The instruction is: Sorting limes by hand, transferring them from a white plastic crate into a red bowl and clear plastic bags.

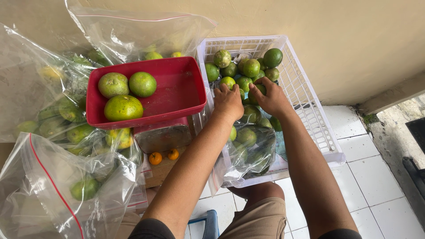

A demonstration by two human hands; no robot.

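1. A big clear plastic zip bag with a red seal strip (48,194) is slumping at the lower left, holding a few green citrus fruits.
2. More clear plastic bags of green citrus (53,110) are piling up behind it, against the cream wall (345,40).
3. A white slatted plastic crate (310,110) is sitting on the white tiled floor (380,190) at the right, with a heap of loose green citrus fruits (248,66) filling its far end.
4. A red rectangular plastic tray (177,93) is resting on top of a metal-fronted scale (161,137), just left of the crate; three large green citrus fruits (126,90) are lying in its left half.
5. A clear plastic bag partly filled with green citrus (248,150) is lying in the near part of the crate, beneath both forearms.
6. The person's left hand (228,101) is reaching into the crate with fingers curled down among the fruit; whether it is gripping one, I cannot tell.
7. The right hand (271,96) is closing around a green citrus fruit (256,93) in the heap, fingers wrapped over its top, just beside the left hand.
8. Two small orange fruits (164,156) are sitting on a brown surface below the scale.
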